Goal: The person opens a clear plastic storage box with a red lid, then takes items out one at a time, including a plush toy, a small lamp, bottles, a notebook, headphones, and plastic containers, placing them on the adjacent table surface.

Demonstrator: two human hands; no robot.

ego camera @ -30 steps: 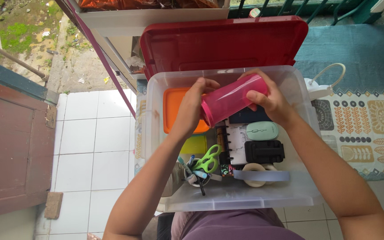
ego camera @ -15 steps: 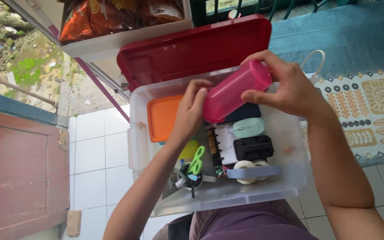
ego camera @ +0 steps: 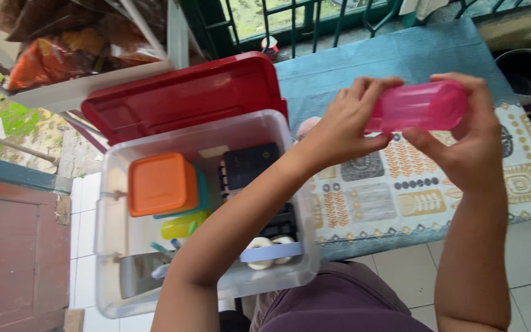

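Both hands hold 1 translucent pink plastic case (ego camera: 422,106), long and rounded, level over the patterned mat (ego camera: 523,184) to the right of the storage box. The left hand (ego camera: 342,126) closes its fingers around the case's left end; the right hand (ego camera: 465,141) wraps the right end, thumb beneath. The step in hand looks like gripping the 2 ends of the case; pulling or twisting them apart would call for a firm, steady grip from each hand.

At left sits a clear plastic storage box (ego camera: 109,184), its red lid (ego camera: 179,98) leaning behind the far edge. Inside lie an orange square lidded container (ego camera: 158,184), a black flat box (ego camera: 250,163) and 2 white tape rolls (ego camera: 265,249) near the front. Far left, crinkled orange snack bags (ego camera: 50,52) fill a white shelf.
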